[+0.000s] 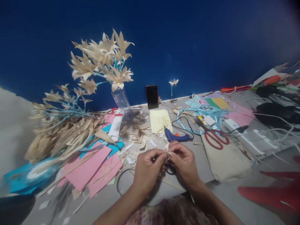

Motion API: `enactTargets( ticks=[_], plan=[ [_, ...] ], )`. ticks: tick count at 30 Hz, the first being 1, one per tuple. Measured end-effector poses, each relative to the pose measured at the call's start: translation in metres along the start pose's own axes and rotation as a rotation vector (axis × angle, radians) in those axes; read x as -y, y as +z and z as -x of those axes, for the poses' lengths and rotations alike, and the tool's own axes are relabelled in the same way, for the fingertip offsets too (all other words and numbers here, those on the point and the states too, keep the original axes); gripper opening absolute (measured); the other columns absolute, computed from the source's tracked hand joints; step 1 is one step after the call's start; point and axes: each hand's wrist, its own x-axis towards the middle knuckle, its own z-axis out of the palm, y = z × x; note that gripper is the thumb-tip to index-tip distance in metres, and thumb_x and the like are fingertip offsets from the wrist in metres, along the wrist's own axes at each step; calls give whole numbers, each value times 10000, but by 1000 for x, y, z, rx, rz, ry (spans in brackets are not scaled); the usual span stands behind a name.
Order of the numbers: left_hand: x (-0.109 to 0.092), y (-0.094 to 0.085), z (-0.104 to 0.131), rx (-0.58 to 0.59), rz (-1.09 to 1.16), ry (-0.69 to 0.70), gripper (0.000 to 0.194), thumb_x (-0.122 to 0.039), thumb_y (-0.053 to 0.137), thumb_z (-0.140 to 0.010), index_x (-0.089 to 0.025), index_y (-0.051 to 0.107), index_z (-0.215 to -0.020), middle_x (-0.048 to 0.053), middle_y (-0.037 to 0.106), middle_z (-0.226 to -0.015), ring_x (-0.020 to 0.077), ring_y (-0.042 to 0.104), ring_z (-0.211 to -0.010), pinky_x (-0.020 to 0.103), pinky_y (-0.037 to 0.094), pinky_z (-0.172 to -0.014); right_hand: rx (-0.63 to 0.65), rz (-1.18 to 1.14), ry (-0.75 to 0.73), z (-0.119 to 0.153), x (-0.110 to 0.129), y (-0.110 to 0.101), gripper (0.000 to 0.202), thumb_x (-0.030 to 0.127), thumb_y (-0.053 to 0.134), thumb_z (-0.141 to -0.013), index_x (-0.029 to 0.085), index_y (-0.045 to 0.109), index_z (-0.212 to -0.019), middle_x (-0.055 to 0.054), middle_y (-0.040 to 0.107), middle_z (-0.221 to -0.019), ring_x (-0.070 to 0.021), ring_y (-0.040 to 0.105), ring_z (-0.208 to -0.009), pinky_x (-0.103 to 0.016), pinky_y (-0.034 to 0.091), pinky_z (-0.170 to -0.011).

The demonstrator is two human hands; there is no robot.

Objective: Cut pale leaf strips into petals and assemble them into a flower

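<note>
In the head view, a small pale piece is held between the fingertips of the left hand and the right hand, both of which are closed in a pinch. It lies at the inner side of each hand, and neither is clearly nearer. Its long axis appears roughly upright in the view, with the free end pointed away toward the blue wall; its lower end is hidden by fingers. Just beyond the right hand, a blue glue gun is seen.
</note>
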Motion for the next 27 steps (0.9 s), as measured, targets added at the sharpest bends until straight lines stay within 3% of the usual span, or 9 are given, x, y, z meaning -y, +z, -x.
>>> enactTargets(
  ticks=[7, 15, 27],
  plan=[
    [-5, 4, 0, 5, 165, -123, 122, -266, 721, -739, -157, 744, -690, -20, 645, -539, 94, 561, -445, 176, 467, -460, -14, -302, 203, -1, -4, 5, 154, 290, 816, -745, 204, 688, -748, 17, 546, -752, -107, 504, -623, -206, 433, -553],
    [-2, 3, -3, -18, 89, -85, 128, -238, 698, -755, -152, 732, -666, -27, 624, -481, 93, 568, -449, 160, 449, -465, -30, -320, 172, -1, -6, 6, 149, 285, 841, -719, 214, 711, -730, 20, 541, -740, -98, 478, -608, -199, 412, -532],
    [3, 4, 1, 28, 45, 0, 129, -237, 660, -799, -151, 745, -754, 5, 667, -595, 127, 619, -485, 202, 500, -484, -78, -337, 240, -2, -6, 6, 206, 284, 877, -648, 194, 700, -701, 16, 557, -723, -99, 503, -615, -183, 425, -523]
  ],
)
